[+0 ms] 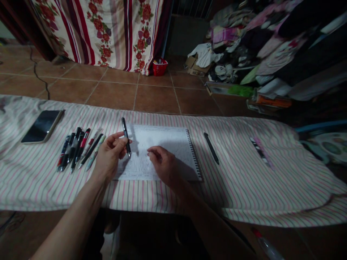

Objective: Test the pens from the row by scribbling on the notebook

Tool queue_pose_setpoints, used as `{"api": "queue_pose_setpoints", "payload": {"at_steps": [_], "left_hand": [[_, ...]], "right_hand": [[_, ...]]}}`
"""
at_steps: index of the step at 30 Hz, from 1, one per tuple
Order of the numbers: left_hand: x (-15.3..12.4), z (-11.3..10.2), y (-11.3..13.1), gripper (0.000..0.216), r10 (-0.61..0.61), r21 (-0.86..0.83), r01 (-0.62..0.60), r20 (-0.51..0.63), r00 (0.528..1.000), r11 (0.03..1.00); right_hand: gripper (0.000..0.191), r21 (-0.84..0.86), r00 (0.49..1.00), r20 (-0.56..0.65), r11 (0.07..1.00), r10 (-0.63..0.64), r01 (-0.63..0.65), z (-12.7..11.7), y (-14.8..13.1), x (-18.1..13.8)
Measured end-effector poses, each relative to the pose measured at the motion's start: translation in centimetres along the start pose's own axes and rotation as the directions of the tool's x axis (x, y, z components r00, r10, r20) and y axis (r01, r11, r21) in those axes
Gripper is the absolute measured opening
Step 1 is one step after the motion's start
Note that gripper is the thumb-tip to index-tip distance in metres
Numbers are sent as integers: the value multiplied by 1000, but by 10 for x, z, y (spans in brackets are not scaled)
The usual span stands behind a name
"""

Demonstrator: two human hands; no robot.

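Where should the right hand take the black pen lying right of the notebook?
Pinch the black pen at mid-barrel, coming from above, with the right hand moving across from the notebook. It lies flat on the striped cloth with no other pen beside it, so both sides of the barrel are free for fingers.

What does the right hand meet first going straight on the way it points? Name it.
Probably the slim black pen in the left hand. The right hand points up and left across the white spiral notebook page toward it. Depth is unclear, so it may touch the page first.
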State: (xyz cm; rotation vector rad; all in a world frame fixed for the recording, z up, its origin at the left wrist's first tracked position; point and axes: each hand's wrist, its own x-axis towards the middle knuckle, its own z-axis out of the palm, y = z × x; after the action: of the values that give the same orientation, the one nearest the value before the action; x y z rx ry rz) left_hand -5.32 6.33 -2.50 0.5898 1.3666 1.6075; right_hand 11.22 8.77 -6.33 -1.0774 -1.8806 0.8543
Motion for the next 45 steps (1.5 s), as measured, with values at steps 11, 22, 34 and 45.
{"api": "queue_pose_setpoints", "payload": {"at_steps": [11, 22, 34, 45], "left_hand": [[-10, 30, -21, 29, -117, -183, 132, 91, 989, 974], [-19, 53, -33, 31, -168, -220, 218, 222, 960, 951], [-24, 63, -41, 25, -204, -262, 263, 230, 952, 929], [-30, 71, -42, 15, -204, -338, 235, 123, 971, 911]], "right_hand": [[28, 564, 904, 92, 727, 417, -393, -16, 1, 3], [28, 663, 798, 88, 563, 597, -494, -38, -1, 5], [27, 706, 793, 104, 517, 600, -484, -47, 10, 7], [20, 689, 840, 1, 608, 543, -394, -43, 8, 7]]}}
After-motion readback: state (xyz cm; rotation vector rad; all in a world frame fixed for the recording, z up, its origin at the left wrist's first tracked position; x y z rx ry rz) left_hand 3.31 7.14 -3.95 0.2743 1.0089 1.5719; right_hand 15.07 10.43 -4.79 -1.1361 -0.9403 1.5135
